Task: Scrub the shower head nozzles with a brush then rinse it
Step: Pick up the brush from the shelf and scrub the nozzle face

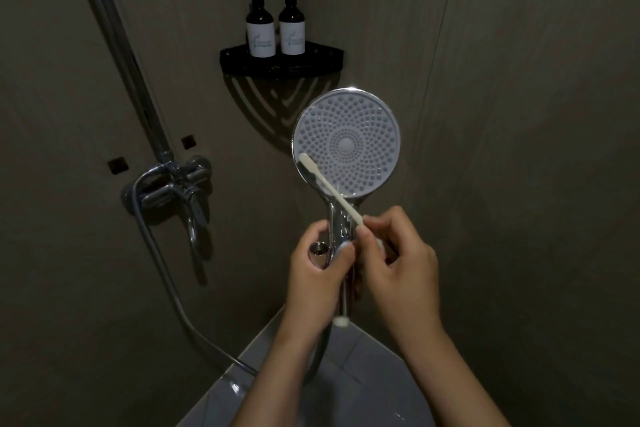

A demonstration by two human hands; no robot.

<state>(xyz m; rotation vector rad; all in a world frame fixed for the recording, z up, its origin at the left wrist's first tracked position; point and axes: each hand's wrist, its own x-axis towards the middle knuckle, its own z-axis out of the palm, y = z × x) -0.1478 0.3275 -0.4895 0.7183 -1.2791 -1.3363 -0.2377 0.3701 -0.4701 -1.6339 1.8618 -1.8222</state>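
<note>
We hold the shower head (346,141) up in front of us in a dim shower corner, its round white nozzle face turned toward us and its chrome handle pointing down. Our left hand (317,276) wraps the lower part of that handle, fingers (341,253) closed around it, with a threaded metal fitting showing just beside the thumb. Our right hand (398,265) pinches the end of a pale toothbrush (330,189) between thumb and fingertips, so those fingers are closed on the brush handle. The brush runs up and to the left across the neck of the shower head, and its bristle end lies on the lower left edge of the nozzle face, touching the rim area there.

From below the left hand a metal hose (166,274) loops down and away to the left, then climbs to a chrome tap (173,184) mounted on the left wall, from which a pipe (121,45) rises. In the corner above the shower head sits a black corner shelf (282,62), and on it stand two dark pump bottles (276,21) with white labels, side by side and upright. Beneath our forearms a light tiled floor (363,374) is visible.
</note>
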